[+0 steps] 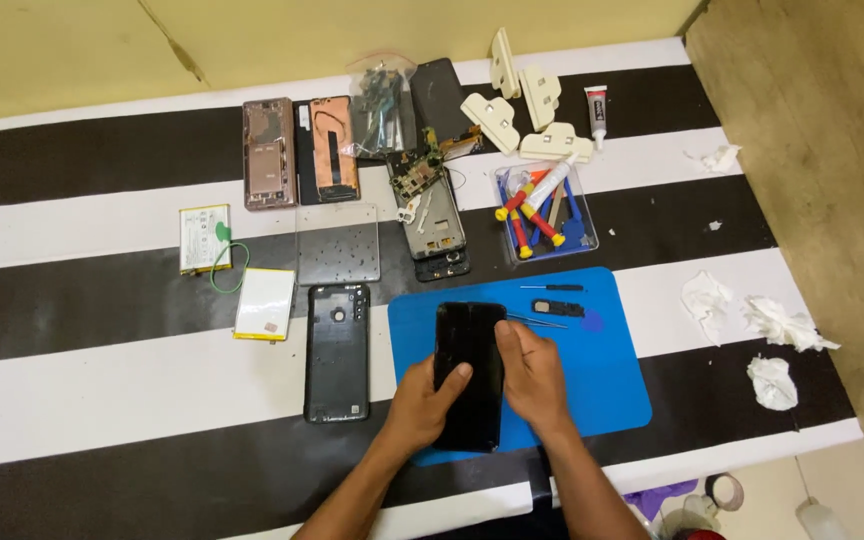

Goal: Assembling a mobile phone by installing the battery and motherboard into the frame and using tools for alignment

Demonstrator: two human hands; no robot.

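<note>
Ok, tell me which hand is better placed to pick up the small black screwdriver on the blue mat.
Right. The right hand lies on the black phone on the side facing the small black screwdriver, with bare blue mat between. The left hand grips the phone's opposite edge and would probably have to cross over it.
</note>
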